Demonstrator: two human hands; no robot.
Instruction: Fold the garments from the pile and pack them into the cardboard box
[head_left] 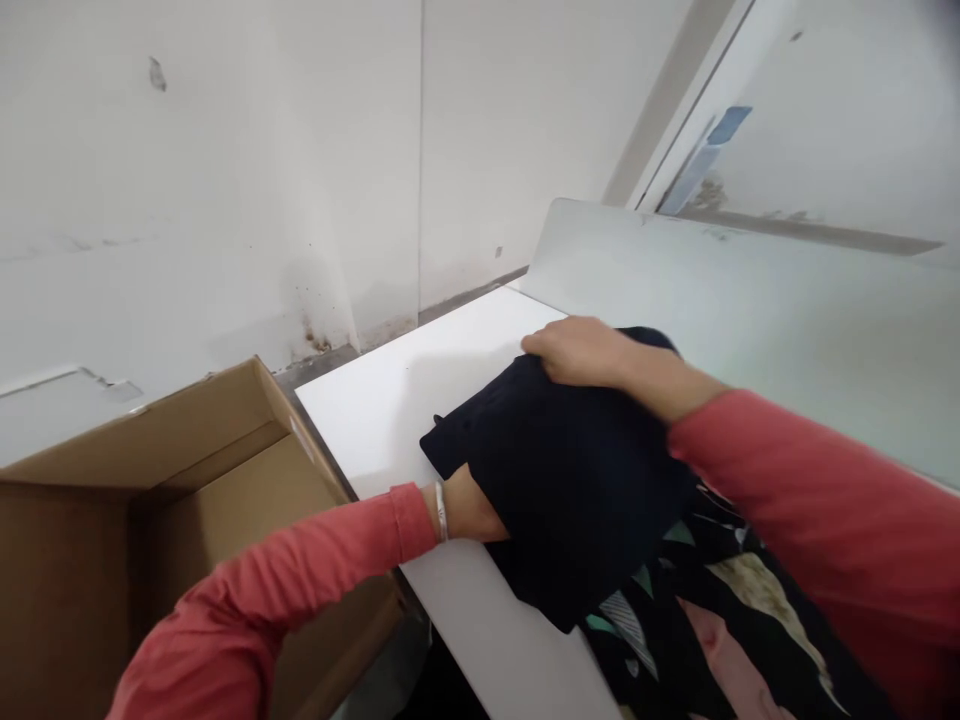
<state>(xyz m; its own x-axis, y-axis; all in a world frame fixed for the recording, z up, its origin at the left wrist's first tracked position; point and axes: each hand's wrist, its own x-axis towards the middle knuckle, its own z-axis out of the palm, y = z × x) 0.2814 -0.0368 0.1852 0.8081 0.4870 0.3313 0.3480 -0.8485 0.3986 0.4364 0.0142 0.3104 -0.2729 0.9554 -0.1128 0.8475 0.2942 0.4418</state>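
A dark navy garment [577, 470], folded over on itself, lies at the near end of the white table. My right hand [585, 350] is closed on its far upper edge, thumb pointing left. From the left, my left hand [472, 505] reaches in beneath a layer of the cloth. Only its wrist and the back of the hand show, and its fingers are hidden. A small dark tab sticks out at the garment's left corner.
An open cardboard box [217, 510] stands to the left, beside the white table [420, 400]. Patterned black fabric [720, 600] with pink and green shapes is at the lower right. A pale upright panel [750, 310] borders the table's right side, with a stained white wall [225, 200] behind.
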